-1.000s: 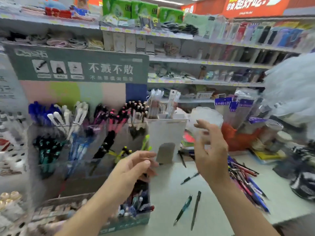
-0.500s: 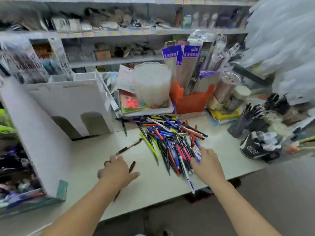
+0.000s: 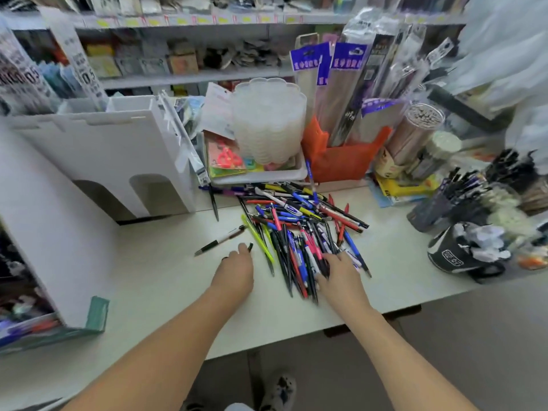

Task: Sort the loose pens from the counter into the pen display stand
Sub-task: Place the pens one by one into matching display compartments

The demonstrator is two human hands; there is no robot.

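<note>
Pens [image 3: 299,232] partly under right hand [image 3: 341,274]

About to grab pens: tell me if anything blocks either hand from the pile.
Nothing visible does. The right hand already rests on the near edge of the pen pile. The left hand holds a dark pen beside it, over bare counter.
</note>
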